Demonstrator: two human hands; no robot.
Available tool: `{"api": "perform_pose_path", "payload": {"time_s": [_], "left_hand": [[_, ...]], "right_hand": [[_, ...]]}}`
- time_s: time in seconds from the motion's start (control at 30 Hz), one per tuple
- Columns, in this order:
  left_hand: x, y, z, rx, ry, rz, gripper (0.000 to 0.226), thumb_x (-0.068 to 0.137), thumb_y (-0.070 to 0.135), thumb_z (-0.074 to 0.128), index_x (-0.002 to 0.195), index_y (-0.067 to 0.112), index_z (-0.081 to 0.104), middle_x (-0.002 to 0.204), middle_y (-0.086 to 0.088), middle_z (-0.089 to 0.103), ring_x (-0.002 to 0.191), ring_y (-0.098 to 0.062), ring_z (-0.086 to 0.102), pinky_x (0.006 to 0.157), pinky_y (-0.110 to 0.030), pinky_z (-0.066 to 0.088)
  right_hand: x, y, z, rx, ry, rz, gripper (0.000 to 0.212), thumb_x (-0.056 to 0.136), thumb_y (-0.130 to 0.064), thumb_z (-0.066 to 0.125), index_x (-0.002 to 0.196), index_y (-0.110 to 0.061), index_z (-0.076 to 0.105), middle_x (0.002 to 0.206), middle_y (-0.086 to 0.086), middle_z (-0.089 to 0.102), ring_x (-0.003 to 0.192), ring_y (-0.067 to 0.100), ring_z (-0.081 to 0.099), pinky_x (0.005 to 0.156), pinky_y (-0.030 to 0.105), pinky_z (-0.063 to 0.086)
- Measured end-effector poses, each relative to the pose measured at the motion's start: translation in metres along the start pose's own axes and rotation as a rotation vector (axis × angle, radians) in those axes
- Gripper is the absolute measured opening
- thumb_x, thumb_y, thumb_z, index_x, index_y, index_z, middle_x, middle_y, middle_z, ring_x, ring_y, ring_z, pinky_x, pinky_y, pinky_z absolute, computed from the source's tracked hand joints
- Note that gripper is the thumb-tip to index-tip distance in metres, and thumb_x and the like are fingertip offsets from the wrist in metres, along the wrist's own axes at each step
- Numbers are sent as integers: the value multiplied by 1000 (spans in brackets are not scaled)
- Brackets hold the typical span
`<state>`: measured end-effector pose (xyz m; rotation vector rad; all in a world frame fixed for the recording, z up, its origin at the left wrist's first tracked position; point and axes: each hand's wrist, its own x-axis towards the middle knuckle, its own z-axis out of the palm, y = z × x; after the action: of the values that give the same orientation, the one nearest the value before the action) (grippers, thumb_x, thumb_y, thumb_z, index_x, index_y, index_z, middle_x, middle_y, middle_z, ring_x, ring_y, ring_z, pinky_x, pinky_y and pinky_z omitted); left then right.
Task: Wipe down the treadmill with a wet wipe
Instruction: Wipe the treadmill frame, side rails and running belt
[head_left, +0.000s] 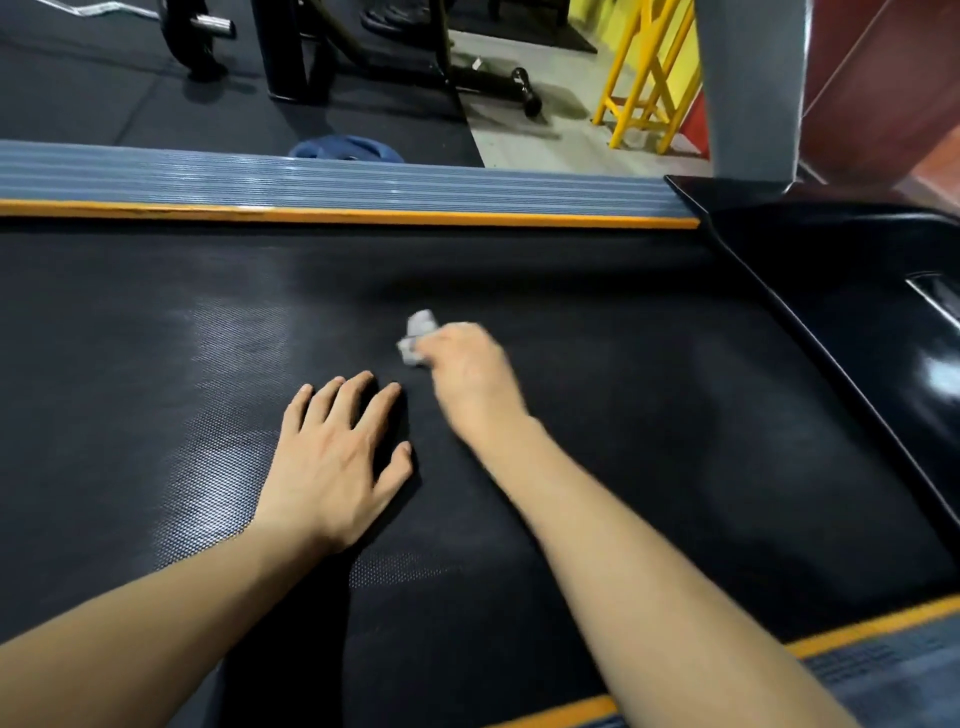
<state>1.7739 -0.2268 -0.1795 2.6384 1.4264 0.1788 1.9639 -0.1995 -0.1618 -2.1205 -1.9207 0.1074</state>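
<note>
On the belt: black textured rubber treadmill belt (597, 395) fills the view, with pale sheen patches left of centre.
Right hand (470, 371): blurred, fingers closed around a crumpled white wet wipe (418, 338), which is pressed to the belt near its middle.
Left hand (337, 452): flat on the belt, palm down, fingers spread wide, holding nothing, just beside the right wrist.
Far edge: grey ribbed side rail with orange stripe (332, 189).
Right: glossy black motor cover (857, 291).
Beyond: yellow metal frame (649, 78) on the floor.
</note>
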Motion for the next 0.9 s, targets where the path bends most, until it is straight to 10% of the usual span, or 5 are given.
{"api": "perform_pose_path", "payload": {"time_s": [0.1,0.3,0.57,0.77,0.9], "left_hand": [[-17,-1,-13,-23,-27,66,59,93,57,32,133,20,56,141,-4,53,133,-28,48,118,-51,26],[-84,-23,-28,59,-197,159,75,92,75,30,156,36,36,162,-4,38,148,-29,36,119,-55,28],[-96,-26,-23,-36,-273,99,91,78,91,6,158,47,0,168,16,-11,155,-13,-13,127,-42,-7],[-103,-32,-31,-15,-384,135,96,70,93,2,153,50,-19,162,16,-29,152,-15,-25,126,-41,-13],[-101,-31,-28,42,-409,137,101,65,95,0,151,49,-25,160,16,-35,151,-17,-28,125,-41,-15]], "right_hand": [[-12,7,-3,99,5,-90,21,93,-30,58,99,-19,74,89,-7,64,89,8,53,81,31,45],[-28,153,-47,-215,168,555,29,98,-32,53,105,-9,69,103,15,67,101,35,59,81,37,50],[-65,-19,-2,56,-42,-124,19,96,-14,51,102,-18,69,103,5,60,97,27,52,81,33,39],[-74,139,-52,-234,150,429,21,96,-21,52,87,-19,71,89,11,61,91,34,60,65,31,35],[-76,71,-35,-153,148,263,22,90,-16,52,94,-11,73,96,13,65,92,32,61,75,33,46]]}}
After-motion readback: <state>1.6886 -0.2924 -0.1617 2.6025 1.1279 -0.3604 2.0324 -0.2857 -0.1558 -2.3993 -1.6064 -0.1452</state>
